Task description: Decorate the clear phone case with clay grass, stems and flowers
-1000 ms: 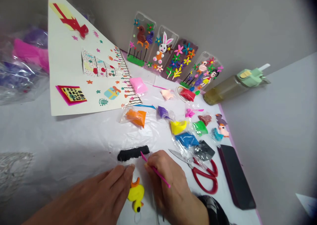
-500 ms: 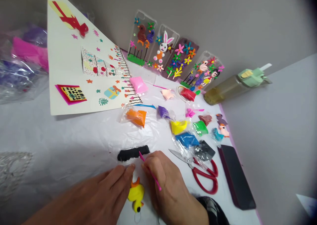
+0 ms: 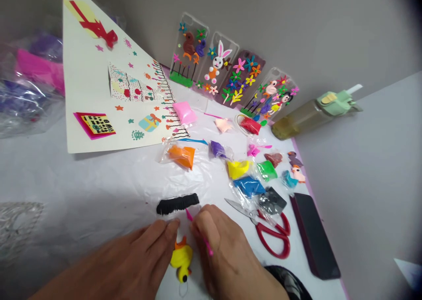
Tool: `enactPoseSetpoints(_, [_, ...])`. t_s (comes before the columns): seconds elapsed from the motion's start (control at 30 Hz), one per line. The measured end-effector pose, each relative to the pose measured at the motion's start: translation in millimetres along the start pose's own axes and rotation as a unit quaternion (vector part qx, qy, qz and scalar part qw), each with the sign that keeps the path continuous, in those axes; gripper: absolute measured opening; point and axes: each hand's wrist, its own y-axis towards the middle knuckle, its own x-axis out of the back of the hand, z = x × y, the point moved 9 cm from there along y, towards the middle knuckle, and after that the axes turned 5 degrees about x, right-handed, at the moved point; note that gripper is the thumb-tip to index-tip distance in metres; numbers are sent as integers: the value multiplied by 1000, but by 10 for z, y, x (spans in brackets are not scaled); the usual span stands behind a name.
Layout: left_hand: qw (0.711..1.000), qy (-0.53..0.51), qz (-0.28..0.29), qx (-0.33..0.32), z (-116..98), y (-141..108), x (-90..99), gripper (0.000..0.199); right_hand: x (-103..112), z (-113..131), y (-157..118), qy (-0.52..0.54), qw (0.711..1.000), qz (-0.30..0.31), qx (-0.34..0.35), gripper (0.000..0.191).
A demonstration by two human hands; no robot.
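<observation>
My right hand (image 3: 227,247) pinches a pink modelling tool (image 3: 207,246), its tip just below the right part of a black clay strip (image 3: 178,203). The strip's lower edge is fringed with fine cuts. My left hand (image 3: 138,251) rests along the left side of what looks like a clear phone case, its fingers together and bent over it; the thumb is hidden. Between my hands lies a yellow clay duck (image 3: 181,257) with orange feet and a black spot on its head. Most of the case's outline is hard to see.
Red-handled scissors (image 3: 273,236) and a dark phone (image 3: 314,236) lie to the right. Wrapped clay, including a blue packet (image 3: 249,186) and an orange packet (image 3: 182,156), is scattered ahead. Decorated phone cases (image 3: 217,67) lean on the wall beside a bottle (image 3: 293,119) and a decorated card (image 3: 95,75).
The tool's tip has come down off the black strip towards me, and my right hand has shifted slightly the same way. My left hand has stayed in place.
</observation>
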Motion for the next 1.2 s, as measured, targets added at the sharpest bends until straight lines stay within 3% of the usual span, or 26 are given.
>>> enactPoseSetpoints(0.13, [1000,15,-15,-8,-24,84,93,37,60,-97,-43,39,999,-27,-18,32])
enactPoseSetpoints(0.3, [998,29,-54,-1,-27,93,158,37,-29,-149,-59,43,998,-45,-12,27])
enactPoseSetpoints(0.57, [1000,12,9,10,-9,32,2,42,-70,-124,-61,34,999,-42,-3,32])
enactPoseSetpoints(1.2, [1000,15,-2,7,-16,47,35,40,-46,21,42,-51,998,-20,25,41])
